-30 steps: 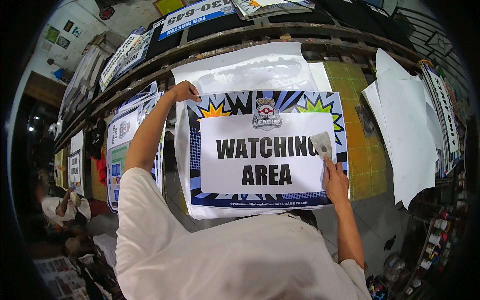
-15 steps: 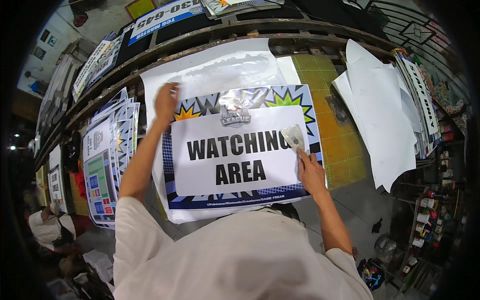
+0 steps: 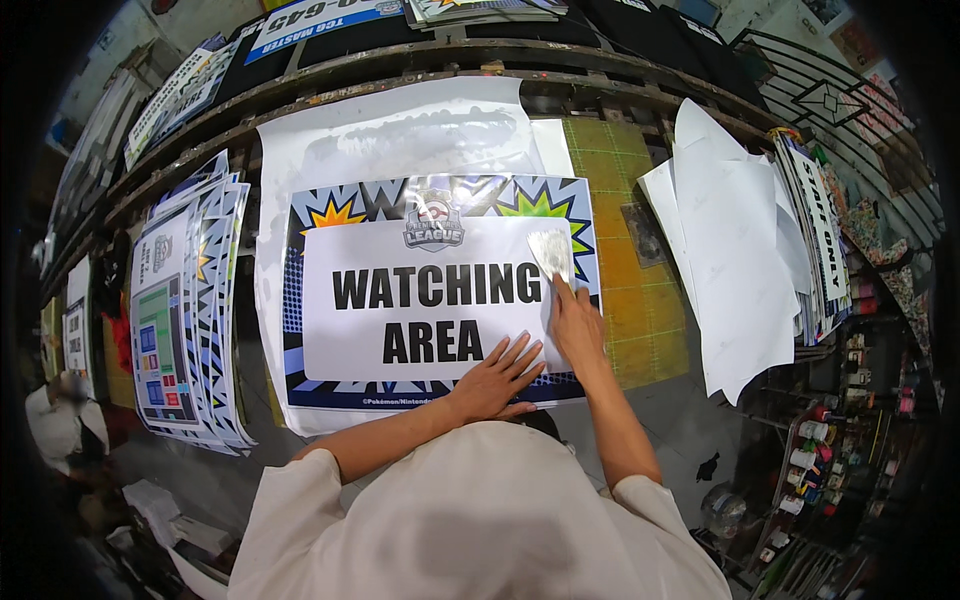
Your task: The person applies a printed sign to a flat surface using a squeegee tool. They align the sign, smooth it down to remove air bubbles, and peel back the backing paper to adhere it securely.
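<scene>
A printed sign [image 3: 420, 330] with a white panel, bold black lettering and a colourful comic-style border lies flat in front of me. My right hand [image 3: 578, 325] is closed around a flat pale scraper [image 3: 552, 252], its wide edge pointing away from me against the sign's right side. Fingers spread, my left hand [image 3: 497, 380] rests flat on the sign's lower edge, right of the middle. Beneath the sign is a larger white sheet [image 3: 390, 115], which sticks out at the far and left sides and carries greyish wet-looking patches.
A yellow-green gridded mat [image 3: 635, 330] shows right of the sign. Loose white sheets [image 3: 735, 260] lie farther right, beside a stack of printed boards [image 3: 822, 220]. More printed boards [image 3: 165, 310] stand at the left. A dark wooden rail [image 3: 420, 62] runs along the back. Shelves with small containers [image 3: 805, 460] are lower right.
My left hand has come down from the sign's upper left to lie flat on its lower edge. The right hand, still holding the scraper, has turned it more upright. The whole view has shifted slightly.
</scene>
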Demonstrator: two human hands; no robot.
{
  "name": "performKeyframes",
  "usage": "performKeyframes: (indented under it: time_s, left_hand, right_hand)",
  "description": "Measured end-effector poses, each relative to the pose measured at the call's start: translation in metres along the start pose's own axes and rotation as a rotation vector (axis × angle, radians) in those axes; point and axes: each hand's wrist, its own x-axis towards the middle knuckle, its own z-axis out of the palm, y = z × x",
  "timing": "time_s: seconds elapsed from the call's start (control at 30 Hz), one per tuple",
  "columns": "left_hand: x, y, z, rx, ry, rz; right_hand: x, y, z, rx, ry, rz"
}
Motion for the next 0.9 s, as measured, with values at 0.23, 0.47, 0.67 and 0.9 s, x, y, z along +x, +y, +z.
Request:
performKeyframes:
  time_s: [0.23, 0.47, 0.67, 0.9]
  left_hand:
    - [0.0, -0.002, 0.0, -0.025, -0.016, 0.001]
    - [0.0, -0.001, 0.004, -0.024, -0.012, -0.008]
    - [-0.001, -0.001, 0.005, -0.017, 0.009, -0.023]
    - [-0.001, 0.001, 0.006, -0.037, 0.011, -0.019]
  right_hand:
    - [0.099, -0.007, 0.011, 0.01, 0.057, -0.053]
    - [0.104, -0.018, -0.018, 0.057, 0.086, -0.036]
    - [-0.051, 0.013, -0.006, 0.057, 0.116, 0.067]
    - [-0.001, 0.018, 0.008, 0.018, 0.09, 0.072]
